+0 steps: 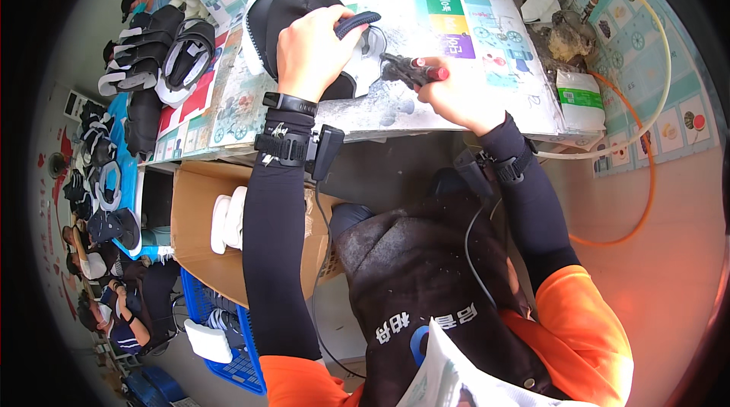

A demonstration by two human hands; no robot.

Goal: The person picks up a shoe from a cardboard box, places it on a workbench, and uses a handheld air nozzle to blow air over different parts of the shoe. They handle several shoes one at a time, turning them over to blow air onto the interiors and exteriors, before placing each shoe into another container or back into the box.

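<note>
pressing down on a black sandal (293, 8) with a white sole edge, the left hand (310, 53) lies curled over its upper, fingers wrapped around a dark strap (357, 22) near the top. the sandal rests on the bench (487, 65), which is covered with printed paper sheets, grey and smeared where the work is. the right hand (456, 91) sits just beside the sandal, closed in a fist around a small tool (414, 69) with a red handle and a dark metal head; the head points toward the sandal's open side, and i cannot tell whether it touches. both forearms wear black sleeves with wrist straps.

further left on the bench lies a pile of finished black-and-white sandals (160, 46). a white packet with a green label (579, 99) rests at the bench's right edge, near a crumpled lump (570, 38) and a pale hose (661, 50) looping past an orange one. below the bench stands an open cardboard box (198, 232) holding white soles, with a blue crate (228, 338) under it.
</note>
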